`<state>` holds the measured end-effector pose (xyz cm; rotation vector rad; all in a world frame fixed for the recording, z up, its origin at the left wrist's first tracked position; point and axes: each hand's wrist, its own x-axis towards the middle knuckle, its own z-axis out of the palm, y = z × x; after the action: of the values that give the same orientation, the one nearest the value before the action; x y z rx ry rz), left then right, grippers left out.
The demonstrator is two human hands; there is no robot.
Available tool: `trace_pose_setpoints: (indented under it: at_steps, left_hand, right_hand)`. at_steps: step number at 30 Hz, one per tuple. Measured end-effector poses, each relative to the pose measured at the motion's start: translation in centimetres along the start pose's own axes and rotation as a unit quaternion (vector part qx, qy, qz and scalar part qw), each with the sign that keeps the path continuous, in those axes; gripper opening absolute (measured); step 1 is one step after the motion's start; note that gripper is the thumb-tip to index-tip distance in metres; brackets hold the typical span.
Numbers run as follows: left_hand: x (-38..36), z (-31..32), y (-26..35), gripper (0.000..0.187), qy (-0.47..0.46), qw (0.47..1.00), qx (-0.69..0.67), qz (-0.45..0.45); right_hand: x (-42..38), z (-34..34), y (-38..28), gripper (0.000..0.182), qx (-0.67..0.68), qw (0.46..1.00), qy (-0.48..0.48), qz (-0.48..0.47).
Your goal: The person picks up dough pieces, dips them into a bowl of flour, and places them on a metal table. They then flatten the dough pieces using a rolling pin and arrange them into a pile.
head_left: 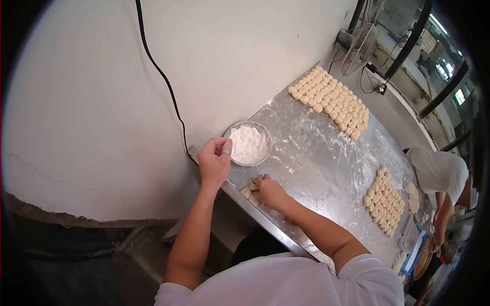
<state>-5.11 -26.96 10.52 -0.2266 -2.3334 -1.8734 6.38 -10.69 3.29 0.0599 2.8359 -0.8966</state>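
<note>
My left hand (214, 162) is closed, thumb pressed against the curled fingers, at the near left rim of a round bowl (271, 148) of white flour (248, 144). Whatever may be inside its fingers is hidden. Lower down, by the table's near edge, my right hand (271, 193) curls its fingers round a piece of dough, mostly covered by the hand. Several small pale dough pieces (246, 193) lie against its left side.
Flour dusts the metal table (311, 168). Rows of dough balls (332, 99) stand at the far end, with another batch (384, 201) at the right. A fan (360, 48) stands beyond. A co-worker (440, 171) bends over the right side, near a blue-edged tray (414, 250).
</note>
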Motion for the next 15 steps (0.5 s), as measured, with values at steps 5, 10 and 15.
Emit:
trace_pose_setpoints:
  at_steps: [5,10,15]
  left_hand:
    - [-1.9,0.7,0.3,0.014,-0.03,0.998,0.048,0.011]
    - [-7.4,3.1,3.8,0.018,-0.203,0.969,0.142,0.002]
    - [-9.4,4.1,5.7,0.019,-0.28,0.936,0.208,0.05]
  right_hand:
    - [-0.9,0.7,1.5,0.033,0.003,0.999,-0.005,-0.048]
    - [-1.2,1.0,3.6,0.032,0.025,0.999,0.005,-0.038]
    - [0.6,-4.9,7.4,0.054,0.054,0.991,0.115,0.031]
